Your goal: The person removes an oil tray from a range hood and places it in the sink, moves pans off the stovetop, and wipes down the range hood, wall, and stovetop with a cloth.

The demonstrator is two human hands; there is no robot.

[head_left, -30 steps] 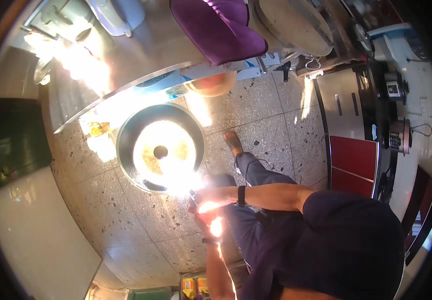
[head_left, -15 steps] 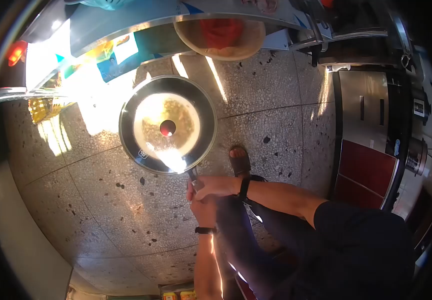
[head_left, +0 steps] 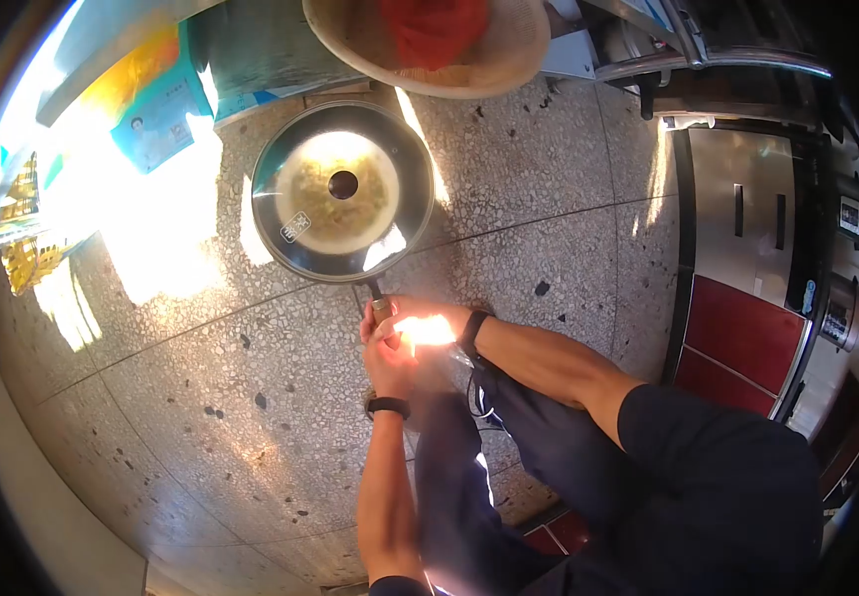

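A round pan with a glass lid [head_left: 300,179] is held out over the floor, its handle [head_left: 381,306] pointing down toward me. Pale liquid with food bits shows through the lid, around a dark central knob [head_left: 343,185]. My left hand [head_left: 386,366] is wrapped round the handle from below. Coming in from the right, my right hand [head_left: 431,320] is closed on the same handle, touching my left hand. Bright glare hides part of its fingers.
A pale basket [head_left: 521,58] holding something red is above the pan. Yellow woven baskets [head_left: 27,260] and a blue packet [head_left: 163,129] lie left. Cabinets with red panels [head_left: 742,333] line the right. Speckled tiles [head_left: 251,397] cover the floor.
The view has shifted, and the counter with the purple cloth has left it. The pan and hands appear higher in the picture, with both hands still on the handle. Less glare covers the lid.
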